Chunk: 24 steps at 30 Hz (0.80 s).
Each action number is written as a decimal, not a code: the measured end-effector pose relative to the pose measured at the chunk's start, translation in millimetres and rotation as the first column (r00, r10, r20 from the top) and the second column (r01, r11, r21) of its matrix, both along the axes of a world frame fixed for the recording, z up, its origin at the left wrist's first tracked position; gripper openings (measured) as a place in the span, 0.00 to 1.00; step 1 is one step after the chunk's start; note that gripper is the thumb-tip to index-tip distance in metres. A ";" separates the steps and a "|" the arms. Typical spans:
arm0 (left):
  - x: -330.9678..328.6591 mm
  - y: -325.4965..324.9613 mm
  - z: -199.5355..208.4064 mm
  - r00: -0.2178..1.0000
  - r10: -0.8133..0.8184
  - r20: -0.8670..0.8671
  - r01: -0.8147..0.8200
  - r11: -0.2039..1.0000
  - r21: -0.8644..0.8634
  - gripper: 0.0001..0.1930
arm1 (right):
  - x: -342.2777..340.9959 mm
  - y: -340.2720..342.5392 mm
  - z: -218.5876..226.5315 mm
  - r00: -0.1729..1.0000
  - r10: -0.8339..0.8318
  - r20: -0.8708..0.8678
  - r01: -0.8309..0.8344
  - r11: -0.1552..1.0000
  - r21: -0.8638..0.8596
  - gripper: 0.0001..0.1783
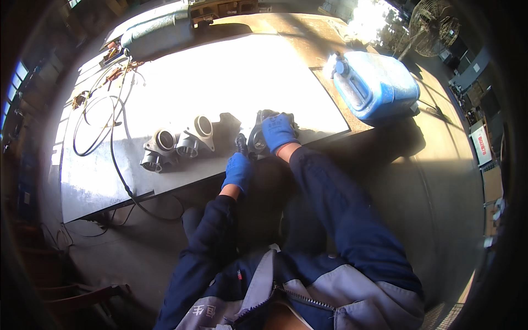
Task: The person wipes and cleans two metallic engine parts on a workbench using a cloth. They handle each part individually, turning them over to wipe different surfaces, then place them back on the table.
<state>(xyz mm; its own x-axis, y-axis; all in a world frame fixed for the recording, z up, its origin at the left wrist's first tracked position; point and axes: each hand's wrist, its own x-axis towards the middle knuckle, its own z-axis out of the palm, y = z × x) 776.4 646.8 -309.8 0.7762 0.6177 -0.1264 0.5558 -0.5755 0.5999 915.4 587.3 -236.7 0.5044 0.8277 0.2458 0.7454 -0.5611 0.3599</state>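
My left hand [237, 171], in a blue work glove, is closed round a short, dark rod-shaped tool [241, 144] that points away from me; its exact kind is not clear. Right beside the tool's tip, at the table's near edge, is a dark metal casting [256, 138] with round openings. My right hand [279, 133], gloved in blue too, grips this casting from its upper right side, and its fingertips are partly hidden. To the left, two grey metal castings [160, 147] [196, 136] with round flanged mouths stand close together on the metal-topped table [110, 190].
A blue plastic jerrycan [379, 85] lies at the table's right side. Dark hoses [114, 143] loop over the left part and hang off the near edge. A large bluish container [158, 33] rests at the far left. A fan [433, 27] stands at the far right.
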 end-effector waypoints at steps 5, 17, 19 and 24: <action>-2.0 8.4 -0.8 1.000 -0.003 -0.020 0.003 1.000 -0.007 0.43 | -39.1 3.7 2.4 0.966 -0.088 -0.244 0.101 0.994 0.042 0.11; 75.9 97.6 74.7 0.785 -0.495 0.373 0.492 0.864 0.111 0.12 | -46.7 4.8 23.2 0.979 -0.109 -0.171 0.095 0.992 -0.086 0.06; 94.1 101.8 87.9 0.786 -0.569 0.240 0.593 0.804 -0.036 0.17 | -42.3 8.7 18.5 0.941 -0.197 -0.274 0.174 0.979 -0.107 0.08; 98.0 105.6 68.0 0.868 -0.425 0.256 0.479 0.852 -0.208 0.15 | -56.9 -1.1 21.6 0.868 -0.180 -0.463 0.153 0.984 -0.094 0.09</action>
<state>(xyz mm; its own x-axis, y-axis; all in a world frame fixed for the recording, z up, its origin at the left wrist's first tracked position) 874.5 752.4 -241.8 0.9862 0.1579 -0.0492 0.1286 -0.5448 0.8287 858.5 586.2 -215.1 0.6809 0.7262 -0.0953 0.7309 -0.6821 0.0247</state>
